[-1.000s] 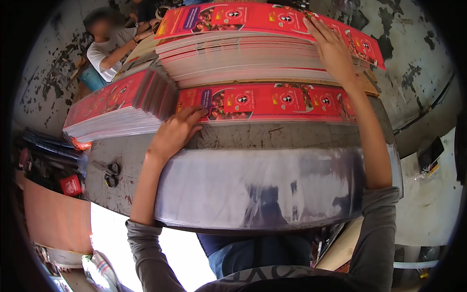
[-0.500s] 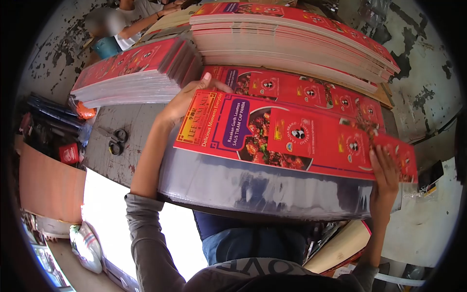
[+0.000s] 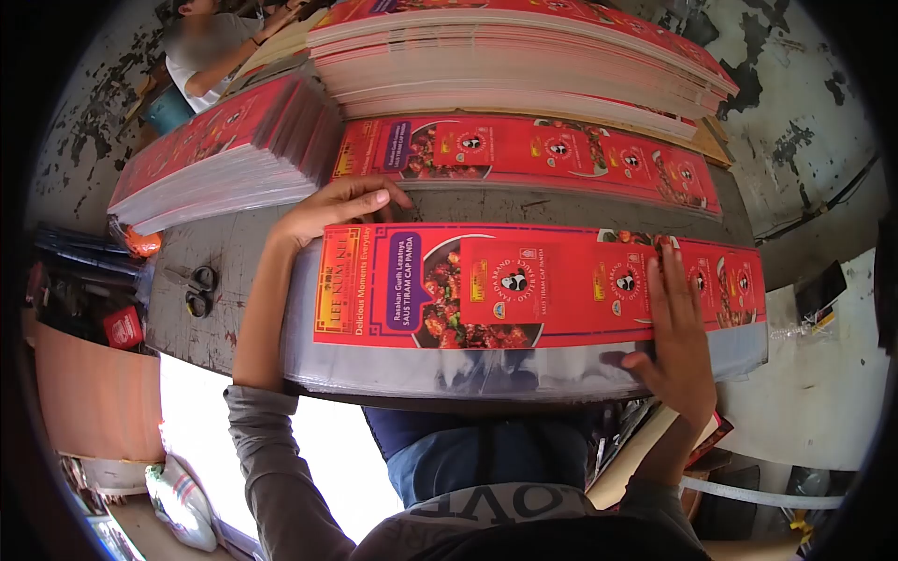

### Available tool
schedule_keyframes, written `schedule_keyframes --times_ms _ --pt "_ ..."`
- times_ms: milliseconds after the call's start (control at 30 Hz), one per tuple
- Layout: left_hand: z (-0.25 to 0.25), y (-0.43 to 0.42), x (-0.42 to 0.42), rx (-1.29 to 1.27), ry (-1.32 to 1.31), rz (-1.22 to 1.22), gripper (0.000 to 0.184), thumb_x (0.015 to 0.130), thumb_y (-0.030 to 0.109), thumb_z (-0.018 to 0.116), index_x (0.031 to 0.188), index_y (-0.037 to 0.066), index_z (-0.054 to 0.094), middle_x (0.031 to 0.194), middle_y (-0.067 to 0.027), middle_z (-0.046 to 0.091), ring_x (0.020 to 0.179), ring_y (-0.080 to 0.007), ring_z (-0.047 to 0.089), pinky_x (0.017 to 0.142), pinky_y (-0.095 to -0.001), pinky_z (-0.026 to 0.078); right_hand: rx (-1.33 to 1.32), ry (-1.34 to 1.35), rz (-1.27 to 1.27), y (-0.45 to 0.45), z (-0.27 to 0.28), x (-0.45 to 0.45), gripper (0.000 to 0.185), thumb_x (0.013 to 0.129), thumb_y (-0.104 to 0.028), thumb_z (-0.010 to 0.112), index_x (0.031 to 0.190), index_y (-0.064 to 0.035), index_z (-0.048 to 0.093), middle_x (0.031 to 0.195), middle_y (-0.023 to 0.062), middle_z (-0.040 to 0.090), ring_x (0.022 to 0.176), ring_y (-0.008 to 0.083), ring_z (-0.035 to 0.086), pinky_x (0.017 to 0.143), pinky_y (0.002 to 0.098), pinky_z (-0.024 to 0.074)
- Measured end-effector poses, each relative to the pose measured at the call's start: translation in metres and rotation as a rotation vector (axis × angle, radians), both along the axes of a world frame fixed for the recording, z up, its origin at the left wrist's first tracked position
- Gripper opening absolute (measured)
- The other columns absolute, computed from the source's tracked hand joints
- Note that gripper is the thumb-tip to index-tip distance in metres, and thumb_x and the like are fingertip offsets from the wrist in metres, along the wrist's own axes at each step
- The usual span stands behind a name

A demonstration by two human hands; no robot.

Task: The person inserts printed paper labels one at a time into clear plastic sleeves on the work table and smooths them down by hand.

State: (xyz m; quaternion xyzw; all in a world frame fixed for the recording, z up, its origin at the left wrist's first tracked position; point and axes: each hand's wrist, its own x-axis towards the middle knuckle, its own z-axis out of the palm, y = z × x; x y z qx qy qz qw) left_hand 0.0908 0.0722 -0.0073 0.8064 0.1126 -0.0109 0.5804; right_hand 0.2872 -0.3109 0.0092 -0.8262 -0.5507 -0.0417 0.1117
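A long red printed card strip with food pictures lies on clear plastic sheets at the near table edge. My right hand rests flat on the strip's right part, fingers stretched out and thumb spread toward the plastic. My left hand is at the strip's upper left corner, thumb and forefinger apart, the other fingers partly hidden; I see nothing held in it. Behind, a second red strip lies on the table, parallel to the first.
A tall stack of red cards stands at the back. Plastic-covered strips are piled at the left. Black-handled scissors lie on the grey table. Another person sits at the far left.
The front strip has come down toward me and now lies level on the plastic, separate from the strip behind. My right hand has slid left across it; my left hand has loosened from its corner.
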Motion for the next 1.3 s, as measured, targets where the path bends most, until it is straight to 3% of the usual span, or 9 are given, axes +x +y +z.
schedule_keyframes --times_ms 100,300,800,900,967,1000,1167,1233,1300 --pt "0.001 -0.003 0.003 -0.017 0.053 0.031 0.039 0.093 0.042 0.053 0.105 0.007 0.063 0.095 -0.0028 0.059 0.079 -0.0082 0.057 0.065 -0.0208 0.045 -0.013 0.016 0.109 0.022 0.005 -0.034 0.106 0.076 -0.074 0.040 0.142 0.0055 0.023 0.148 0.0269 0.021 0.139 0.0380 0.019 0.111 0.0510 0.0155" --pt "0.000 0.000 0.003 0.028 0.060 -0.010 0.038 0.094 0.041 0.052 0.108 0.007 0.060 0.078 -0.0015 0.059 0.062 -0.0039 0.054 0.054 -0.0176 0.041 0.055 0.203 0.591 0.076 -0.009 -0.114 0.102 0.076 -0.072 0.039 0.136 0.0098 0.034 0.145 0.0228 0.032 0.139 0.0322 0.024 0.113 0.0454 0.0156" --pt "0.041 -0.004 -0.019 0.086 0.074 0.208 0.037 0.096 0.038 0.050 0.113 0.006 0.057 0.077 -0.0062 0.065 0.066 -0.0096 0.062 0.055 -0.0219 0.046 0.251 0.229 0.672 0.098 -0.035 -0.143 0.093 0.077 -0.067 0.044 0.128 0.0109 0.046 0.142 0.0238 0.037 0.138 0.0351 0.025 0.115 0.0444 0.0149" --pt "0.037 -0.034 -0.006 0.412 0.044 0.239 0.029 0.094 0.032 0.054 0.107 0.006 0.058 0.075 -0.0110 0.066 0.065 -0.0179 0.066 0.056 -0.0294 0.047 0.289 0.270 0.668 0.099 -0.035 -0.144 0.092 0.077 -0.065 0.047 0.126 0.0125 0.046 0.141 0.0261 0.037 0.137 0.0367 0.026 0.114 0.0447 0.0168" --pt "0.028 -0.064 0.007 0.998 -0.092 0.202 0.022 0.091 0.025 0.057 0.097 0.004 0.060 0.071 -0.0159 0.064 0.065 -0.0292 0.065 0.059 -0.0377 0.047 0.292 0.301 0.683 0.099 -0.033 -0.143 0.091 0.076 -0.064 0.049 0.125 0.0135 0.047 0.140 0.0272 0.037 0.137 0.0375 0.027 0.114 0.0448 0.0181" --pt "0.017 -0.066 0.012 1.014 -0.266 0.222 0.020 0.089 0.022 0.059 0.089 0.002 0.059 0.068 -0.0190 0.061 0.067 -0.0365 0.061 0.062 -0.0420 0.047 0.306 0.326 0.677 0.099 -0.034 -0.144 0.090 0.076 -0.062 0.051 0.123 0.0144 0.047 0.139 0.0277 0.038 0.137 0.0374 0.027 0.113 0.0448 0.0193" --pt "0.017 -0.060 0.011 0.929 -0.151 0.211 0.021 0.090 0.022 0.056 0.087 0.002 0.058 0.063 -0.0194 0.058 0.065 -0.0387 0.059 0.059 -0.0439 0.045 0.300 0.403 0.687 0.099 -0.025 -0.136 0.087 0.075 -0.057 0.057 0.124 0.0134 0.046 0.138 0.0269 0.039 0.136 0.0372 0.029 0.112 0.0447 0.0216" --pt "0.016 -0.057 0.011 0.975 -0.192 0.160 0.020 0.091 0.021 0.055 0.087 0.001 0.058 0.062 -0.0199 0.057 0.064 -0.0395 0.058 0.058 -0.0450 0.044 0.293 0.444 0.620 0.093 -0.017 -0.121 0.085 0.075 -0.055 0.059 0.129 0.0093 0.044 0.139 0.0270 0.037 0.136 0.0359 0.030 0.112 0.0441 0.0224" --pt "0.016 -0.058 0.011 0.959 -0.194 0.141 0.021 0.092 0.021 0.053 0.086 0.001 0.057 0.059 -0.0205 0.055 0.062 -0.0399 0.057 0.057 -0.0463 0.043 0.145 0.269 0.494 0.081 -0.004 -0.093 0.078 0.078 -0.056 0.057 0.136 -0.0040 0.042 0.143 0.0190 0.035 0.137 0.0320 0.029 0.111 0.0480 0.0206"
